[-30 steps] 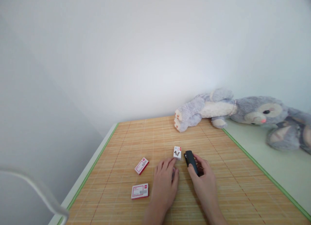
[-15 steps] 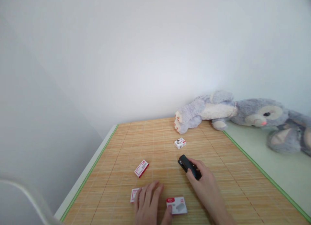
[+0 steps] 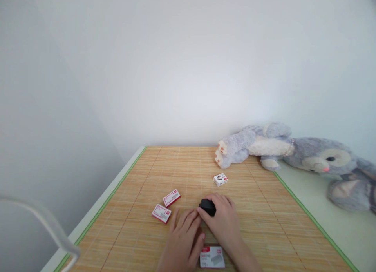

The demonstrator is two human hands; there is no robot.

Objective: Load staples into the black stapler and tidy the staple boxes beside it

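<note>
My right hand (image 3: 225, 217) is closed round a black stapler (image 3: 207, 207), whose end faces the far left. Right beside it, my left hand (image 3: 183, 238) rests low with its fingers stretched out, its fingertips close to my right thumb; whether they touch the stapler I cannot tell. Two small white-and-red staple boxes lie ahead of my left hand: a nearer box (image 3: 161, 213) and a farther box (image 3: 171, 198), almost touching. Between my wrists lies a larger white-and-red staple box (image 3: 212, 258), printed with a grey staple strip.
A small white box with black clips printed on it (image 3: 220, 179) lies farther back on the bamboo mat (image 3: 182, 166). A grey plush toy (image 3: 273, 146) is stretched along the wall at the right. A white cable (image 3: 44, 217) curves in at the lower left.
My right hand has brought the stapler leftward, up to my left hand. The small box that was partly under my left hand now lies uncovered beside the other one. The view has shifted slightly.
</note>
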